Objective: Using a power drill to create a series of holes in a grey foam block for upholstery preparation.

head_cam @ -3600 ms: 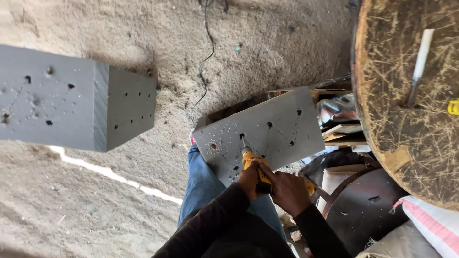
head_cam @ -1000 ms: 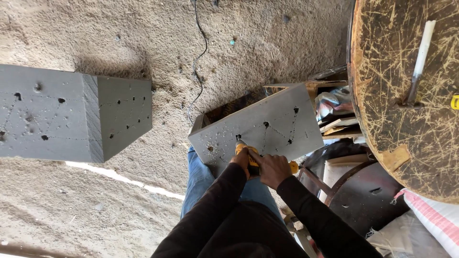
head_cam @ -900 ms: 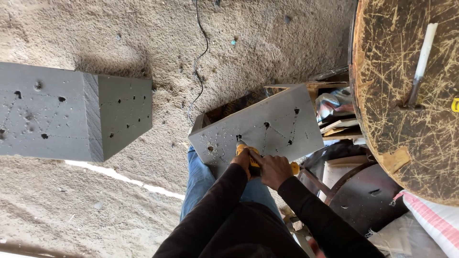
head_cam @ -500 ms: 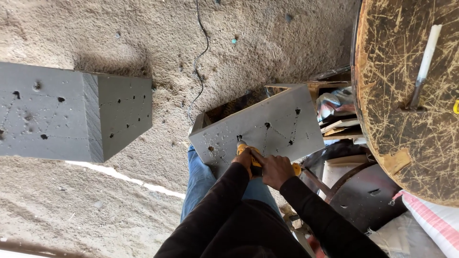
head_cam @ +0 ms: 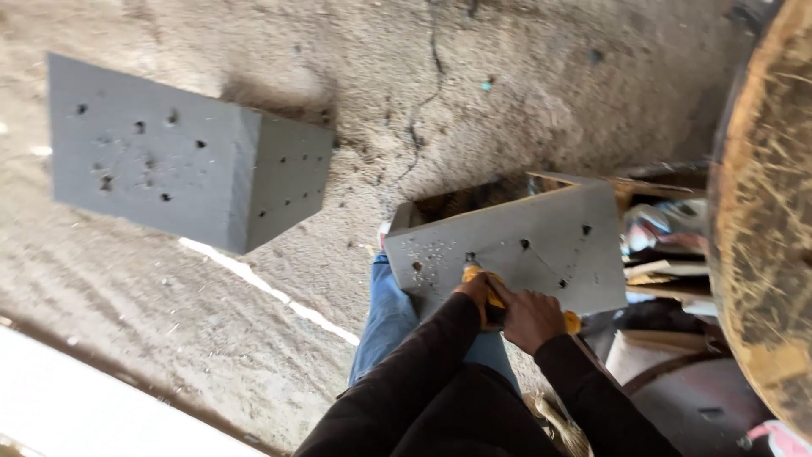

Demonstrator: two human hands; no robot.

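Note:
A grey box-shaped panel piece [head_cam: 541, 245] with several drilled holes rests against my leg in blue jeans [head_cam: 391, 317]. A yellow power drill [head_cam: 489, 298] presses its bit into the panel's top face near a hole. My left hand [head_cam: 474, 292] wraps the front of the drill. My right hand [head_cam: 531, 317] grips its rear handle. Both sleeves are black. Pale shavings lie scattered on the panel beside the bit.
A second grey box [head_cam: 194, 161] with several holes stands on the sawdust-covered floor at the left. A large round wooden slab [head_cam: 761, 245] fills the right edge. Scrap boards and bags [head_cam: 664, 254] sit behind the panel. A thin black cable [head_cam: 423, 110] runs across the floor.
The view has swung and blurred, shifting everything rightward and down in the picture. Both hands stay on the drill, its bit still against the panel.

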